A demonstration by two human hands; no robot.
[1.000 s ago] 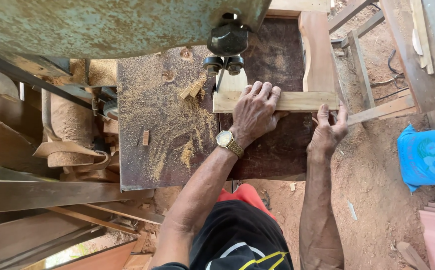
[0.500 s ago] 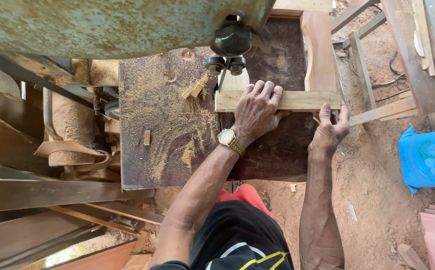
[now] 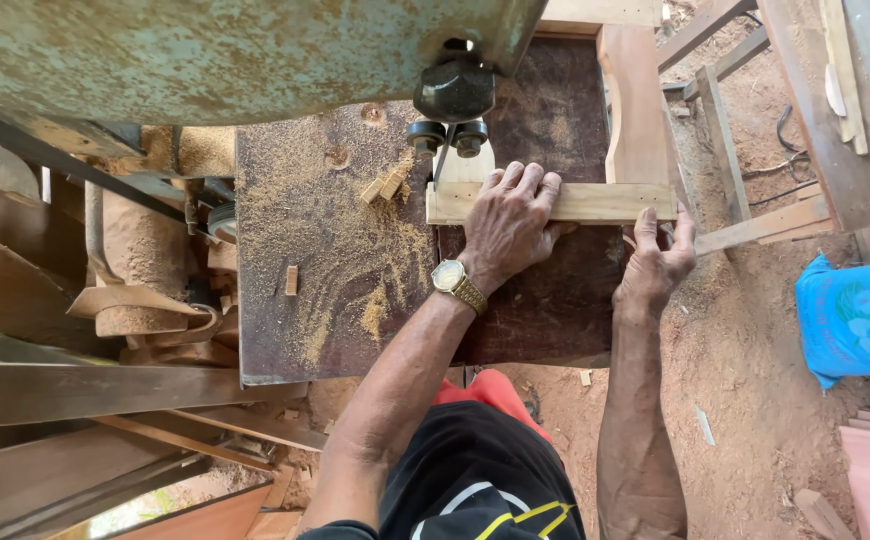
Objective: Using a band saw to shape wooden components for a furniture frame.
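A person's left hand (image 3: 511,222) presses flat on a pale wooden strip (image 3: 595,202) lying across a sawdust-strewn saw table (image 3: 305,300), fingers spread to pin it beside the blade guide (image 3: 452,95). The right hand (image 3: 657,262) pinches the strip's far end, apparently steadying it. A wristwatch (image 3: 458,284) circles the left wrist.
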